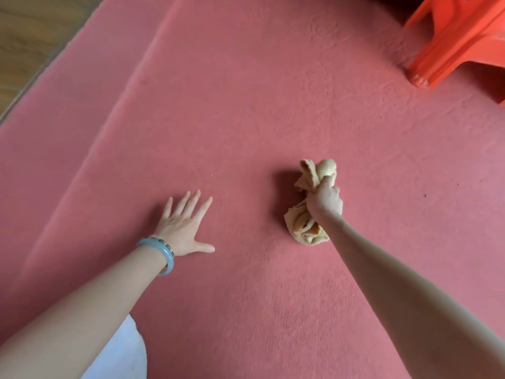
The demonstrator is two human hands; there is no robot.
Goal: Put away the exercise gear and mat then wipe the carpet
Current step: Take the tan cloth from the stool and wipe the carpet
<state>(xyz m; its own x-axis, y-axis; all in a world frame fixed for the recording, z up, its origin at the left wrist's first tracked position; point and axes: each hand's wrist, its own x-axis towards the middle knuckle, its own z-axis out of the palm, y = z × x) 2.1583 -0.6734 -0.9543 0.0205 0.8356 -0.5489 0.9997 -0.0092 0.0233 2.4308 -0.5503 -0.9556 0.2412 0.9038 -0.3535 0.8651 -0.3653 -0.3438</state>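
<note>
Our right hand [325,201] grips a bunched yellow cloth [307,228] in a fist, pressing it on the pink carpet [246,105]. Our left hand [183,228], wearing a bracelet [166,253], lies flat with fingers spread on the carpet, holding nothing. An orange stool [459,42] stands at the far right.

The salmon-pink pile carpet [246,91] lies open ahead of both hands, as far as the orange plastic stool [451,42], which stands on it at the far right. The left hand [183,228], pressed flat, and the right hand [325,201], gripping a crumpled tan cloth [303,225], have 1 bare lane between them. Brown wooden floor [32,36] borders the carpet's left edge.
</note>
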